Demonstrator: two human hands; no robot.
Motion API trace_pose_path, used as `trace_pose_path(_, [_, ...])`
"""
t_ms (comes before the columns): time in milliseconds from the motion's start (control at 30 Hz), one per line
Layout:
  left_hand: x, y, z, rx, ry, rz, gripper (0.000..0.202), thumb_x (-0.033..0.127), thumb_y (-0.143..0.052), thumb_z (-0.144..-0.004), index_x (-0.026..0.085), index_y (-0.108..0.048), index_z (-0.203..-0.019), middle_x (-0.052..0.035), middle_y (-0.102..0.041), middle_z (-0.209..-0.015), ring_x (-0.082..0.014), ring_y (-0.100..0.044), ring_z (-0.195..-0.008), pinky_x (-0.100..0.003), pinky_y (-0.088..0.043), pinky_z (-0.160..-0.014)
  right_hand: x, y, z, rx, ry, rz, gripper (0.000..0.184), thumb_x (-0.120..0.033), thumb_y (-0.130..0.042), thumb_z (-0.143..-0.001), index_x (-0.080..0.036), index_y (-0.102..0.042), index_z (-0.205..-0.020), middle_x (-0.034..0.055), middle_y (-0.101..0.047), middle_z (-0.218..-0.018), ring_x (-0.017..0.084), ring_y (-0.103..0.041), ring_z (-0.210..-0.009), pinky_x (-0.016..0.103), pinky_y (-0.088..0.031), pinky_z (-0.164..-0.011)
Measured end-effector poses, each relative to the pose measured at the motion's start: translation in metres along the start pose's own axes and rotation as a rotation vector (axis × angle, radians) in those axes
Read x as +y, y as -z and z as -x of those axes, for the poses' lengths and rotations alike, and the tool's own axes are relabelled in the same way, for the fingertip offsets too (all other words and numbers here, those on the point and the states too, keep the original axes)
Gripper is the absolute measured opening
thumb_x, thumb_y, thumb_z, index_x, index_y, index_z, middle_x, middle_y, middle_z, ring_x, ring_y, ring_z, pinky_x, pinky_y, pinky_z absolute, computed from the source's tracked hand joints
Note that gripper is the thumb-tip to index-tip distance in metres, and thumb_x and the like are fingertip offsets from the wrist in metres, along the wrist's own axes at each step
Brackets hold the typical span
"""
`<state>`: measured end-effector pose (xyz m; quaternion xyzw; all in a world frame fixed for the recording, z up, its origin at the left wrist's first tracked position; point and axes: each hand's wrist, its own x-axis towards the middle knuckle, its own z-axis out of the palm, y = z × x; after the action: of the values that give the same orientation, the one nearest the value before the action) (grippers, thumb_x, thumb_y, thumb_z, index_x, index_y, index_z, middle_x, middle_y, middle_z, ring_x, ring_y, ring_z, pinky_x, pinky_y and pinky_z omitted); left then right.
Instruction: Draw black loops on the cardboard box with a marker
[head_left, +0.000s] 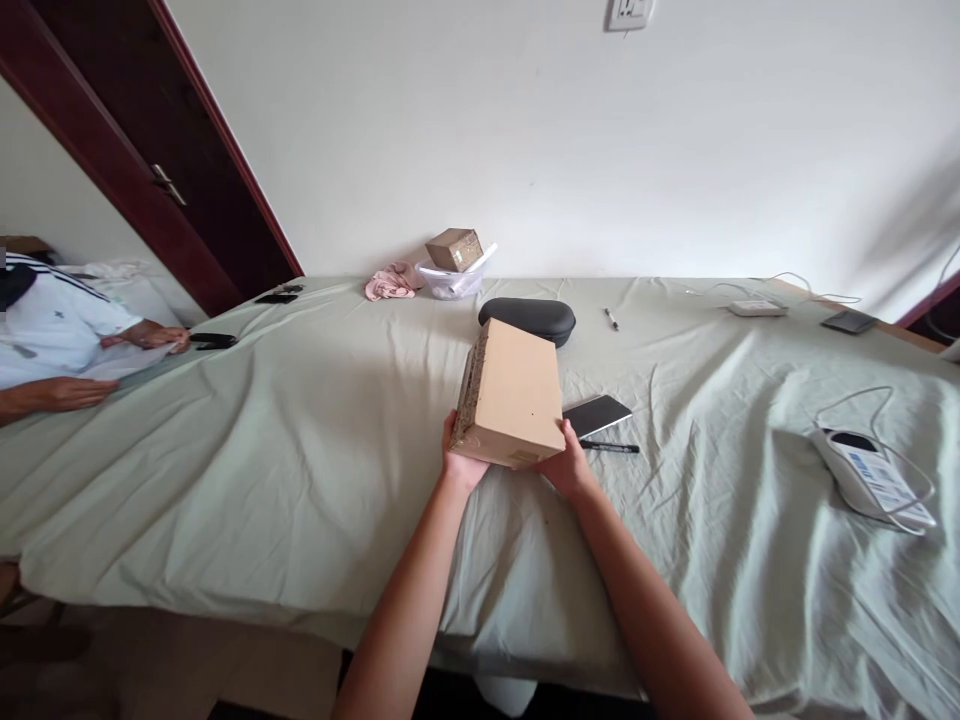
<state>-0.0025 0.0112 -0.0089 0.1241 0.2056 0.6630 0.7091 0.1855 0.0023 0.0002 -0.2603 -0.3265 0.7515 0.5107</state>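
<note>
My left hand and my right hand hold a plain cardboard box between them, gripping its near end from both sides. The box is tilted and raised over a pale green sheet. Just past it lies a black hard-shell glasses case, partly hidden by the box. Beside my right hand are a dark flat phone or tablet and a black pen. The box's underside is hidden.
A person in a white shirt sits at the left, their hands on a sheet of paper. At the back stand a small carton on a clear plastic tub and a pink cloth. A white corded device lies right.
</note>
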Motion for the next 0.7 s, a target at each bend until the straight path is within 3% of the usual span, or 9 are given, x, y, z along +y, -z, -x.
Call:
trace_pose_path(167, [0.004,-0.011,0.007,0.031,0.073,-0.03,0.051,0.057,-0.048,-0.099,0.017,-0.078,-0.11,-0.0071,-0.081,-0.101,-0.024,-0.075,-0.091,-0.035,-0.057,-0.084,-0.001,0.009,-0.002,-0.055,0.026,-0.009,0.075,-0.079,-0.082,-0.067,-0.026,-0.07,-0.119,0.0094,-0.076,-0.12,0.039,-0.07,-0.115,0.054,-0.064,-0.083])
trace_pose_path(267, [0.004,-0.01,0.007,0.018,0.081,-0.056,0.051,0.055,-0.047,-0.1,0.016,-0.078,-0.109,-0.0074,-0.082,-0.101,-0.0262,-0.075,-0.098,-0.038,-0.057,-0.093,-0.001,0.012,-0.001,-0.042,0.033,-0.045,0.073,-0.077,-0.081,-0.068,-0.027,-0.071,-0.12,0.0094,-0.076,-0.122,0.039,-0.068,-0.118,0.054,-0.063,-0.086])
trace_pose_path(467, [-0.001,0.011,-0.001,-0.078,-0.015,-0.152,0.041,0.048,-0.072,-0.087,0.016,-0.075,-0.111,-0.0098,-0.081,-0.108,-0.0311,-0.071,-0.121,-0.045,-0.052,-0.111,0.0,0.019,-0.006,0.114,0.099,-0.144,0.053,-0.06,-0.078,-0.075,-0.027,-0.071,-0.117,0.0055,-0.078,-0.115,0.033,-0.073,-0.105,0.043,-0.064,-0.075])
trace_pose_path(567, [-0.005,0.019,-0.002,-0.181,-0.085,-0.237,0.053,0.05,-0.081,-0.08,0.017,-0.071,-0.12,-0.0099,-0.079,-0.118,-0.0325,-0.069,-0.125,-0.048,-0.05,-0.114,0.0,0.022,-0.01,0.17,0.098,-0.142,0.044,-0.053,-0.072,-0.076,-0.026,-0.071,-0.11,0.0049,-0.079,-0.108,0.034,-0.074,-0.1,0.046,-0.064,-0.075])
trace_pose_path(700, [-0.005,0.019,0.001,-0.25,-0.106,-0.297,0.069,0.052,-0.088,-0.075,0.024,-0.065,-0.134,-0.0085,-0.071,-0.137,-0.0337,-0.063,-0.134,-0.052,-0.049,-0.115,-0.001,0.023,-0.01,0.182,0.072,-0.161,0.045,-0.052,-0.065,-0.077,-0.024,-0.071,-0.112,0.0068,-0.079,-0.11,0.034,-0.074,-0.097,0.05,-0.063,-0.077])
